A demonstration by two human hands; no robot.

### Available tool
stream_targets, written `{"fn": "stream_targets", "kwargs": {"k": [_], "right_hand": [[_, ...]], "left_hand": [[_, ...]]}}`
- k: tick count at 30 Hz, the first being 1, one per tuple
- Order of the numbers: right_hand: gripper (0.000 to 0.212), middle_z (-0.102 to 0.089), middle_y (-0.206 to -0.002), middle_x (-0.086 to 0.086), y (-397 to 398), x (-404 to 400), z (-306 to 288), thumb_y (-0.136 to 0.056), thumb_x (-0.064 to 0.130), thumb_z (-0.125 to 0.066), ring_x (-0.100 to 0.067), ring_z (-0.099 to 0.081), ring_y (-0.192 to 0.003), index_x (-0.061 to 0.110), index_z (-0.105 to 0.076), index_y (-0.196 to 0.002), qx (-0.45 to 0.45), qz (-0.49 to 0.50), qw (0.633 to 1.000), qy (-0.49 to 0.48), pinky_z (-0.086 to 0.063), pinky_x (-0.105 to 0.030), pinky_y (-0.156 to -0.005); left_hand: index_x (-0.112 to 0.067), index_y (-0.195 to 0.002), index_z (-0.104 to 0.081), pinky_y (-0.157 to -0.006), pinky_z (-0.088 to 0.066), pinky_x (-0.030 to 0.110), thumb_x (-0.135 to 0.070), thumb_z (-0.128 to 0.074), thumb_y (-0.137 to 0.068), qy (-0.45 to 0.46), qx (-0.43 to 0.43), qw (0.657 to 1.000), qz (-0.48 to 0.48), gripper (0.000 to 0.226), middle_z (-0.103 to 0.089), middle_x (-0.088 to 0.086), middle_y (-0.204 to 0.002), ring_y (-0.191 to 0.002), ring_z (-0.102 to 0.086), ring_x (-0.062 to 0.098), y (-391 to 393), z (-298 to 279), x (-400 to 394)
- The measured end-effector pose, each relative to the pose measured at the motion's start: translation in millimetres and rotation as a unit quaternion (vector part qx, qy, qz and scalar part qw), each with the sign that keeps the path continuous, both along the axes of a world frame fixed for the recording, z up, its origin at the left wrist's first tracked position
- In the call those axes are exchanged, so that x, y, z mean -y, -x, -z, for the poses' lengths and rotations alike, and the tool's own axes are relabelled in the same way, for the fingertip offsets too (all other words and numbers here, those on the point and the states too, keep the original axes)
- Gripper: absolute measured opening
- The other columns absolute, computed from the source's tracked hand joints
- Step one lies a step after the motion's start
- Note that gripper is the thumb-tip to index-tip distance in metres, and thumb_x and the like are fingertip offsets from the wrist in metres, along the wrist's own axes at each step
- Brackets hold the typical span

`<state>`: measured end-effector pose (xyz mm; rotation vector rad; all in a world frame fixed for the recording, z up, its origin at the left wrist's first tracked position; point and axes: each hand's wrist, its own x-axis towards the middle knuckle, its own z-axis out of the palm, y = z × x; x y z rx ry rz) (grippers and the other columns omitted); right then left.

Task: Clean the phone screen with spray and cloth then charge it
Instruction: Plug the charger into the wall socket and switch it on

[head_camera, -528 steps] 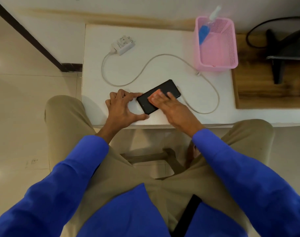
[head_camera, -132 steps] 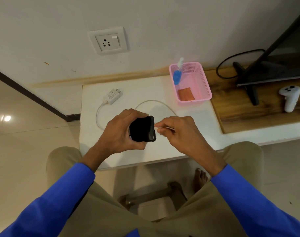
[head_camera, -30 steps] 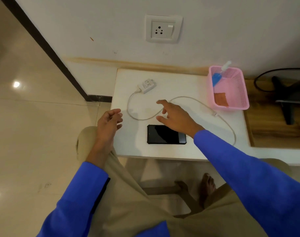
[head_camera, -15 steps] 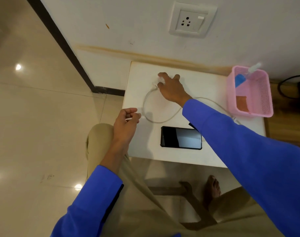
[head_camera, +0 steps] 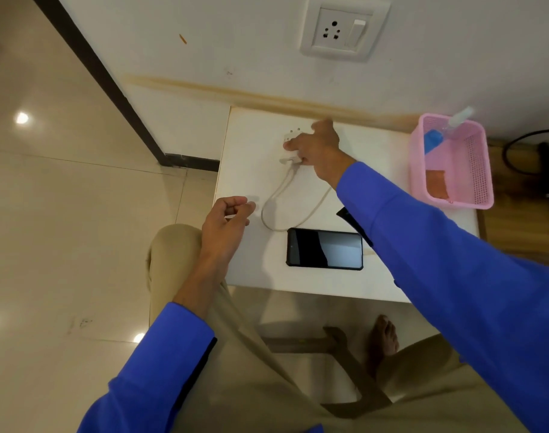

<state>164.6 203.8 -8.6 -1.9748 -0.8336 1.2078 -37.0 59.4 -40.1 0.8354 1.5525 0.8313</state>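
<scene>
The black phone [head_camera: 324,249] lies flat, screen up, near the front edge of the white table [head_camera: 251,170]. A white cable [head_camera: 285,189] loops from it to the white charger plug [head_camera: 291,148] at the back of the table. My right hand [head_camera: 318,150] grips that plug, its pins pointing up toward the wall. My left hand [head_camera: 226,223] hovers at the table's left edge, fingers loosely curled, holding nothing. The spray bottle [head_camera: 438,135] and the orange cloth [head_camera: 436,184] lie in the pink basket [head_camera: 476,170].
A white wall socket [head_camera: 342,28] with a switch sits on the wall above the table. A wooden board with a black stand and cable [head_camera: 548,170] is at the right. Tiled floor lies to the left; my knees are under the table's front.
The phone was put down with the cable in it. My right hand reached back across the table and closed on the charger plug, lifting it slightly. My left hand stayed at the left edge.
</scene>
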Motion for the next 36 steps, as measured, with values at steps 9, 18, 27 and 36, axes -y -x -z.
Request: {"fn": "stream_targets", "kwargs": {"k": [9, 18, 27, 36], "right_hand": [[0.027, -0.072, -0.111, -0.022, -16, 23, -20, -0.088, 0.000, -0.074, -0.041, -0.076, -0.092, 0.000, -0.067, -0.114, -0.284, 0.113, 0.952, 0.005, -0.063, -0.050, -0.086], [0.029, -0.066, -0.109, -0.026, -32, 38, -55, -0.091, -0.004, -0.069, -0.042, -0.071, -0.098, -0.010, -0.061, -0.119, -0.358, 0.126, 0.922, -0.072, -0.060, -0.055, -0.092], [0.032, -0.073, -0.117, -0.019, -36, 23, -72, -0.090, 0.013, -0.079, -0.032, -0.075, -0.098, 0.002, -0.069, -0.118, -0.302, 0.062, 0.948, -0.079, -0.061, -0.051, -0.093], [0.025, -0.079, -0.107, -0.008, -34, -1, -80, -0.088, 0.023, -0.083, -0.023, -0.077, -0.100, 0.016, -0.073, -0.110, -0.161, 0.041, 0.980, -0.106, -0.064, -0.038, -0.082]], "left_hand": [[-0.029, -0.110, -0.067, -0.077, -0.051, 0.022, -0.036, -0.062, -0.103, 0.001, -0.010, 1.000, 0.002, 0.011, -0.068, -0.009, -0.113, -0.089, -0.069, 0.005, -3, 2, 2], [-0.027, -0.110, -0.068, -0.075, -0.048, 0.022, -0.040, -0.054, -0.107, -0.001, -0.056, 0.998, 0.030, 0.019, -0.068, -0.007, -0.110, -0.091, -0.068, 0.008, -8, 7, 5], [-0.036, -0.100, -0.065, -0.070, -0.044, 0.020, -0.039, -0.051, -0.107, -0.006, -0.103, 0.992, 0.070, 0.016, -0.068, -0.012, -0.102, -0.085, -0.066, 0.006, -12, 8, 9], [-0.030, -0.103, -0.066, -0.071, -0.043, 0.022, -0.038, -0.050, -0.107, -0.003, -0.111, 0.990, 0.084, 0.019, -0.067, -0.009, -0.104, -0.088, -0.061, 0.014, -13, 15, 7]]}}
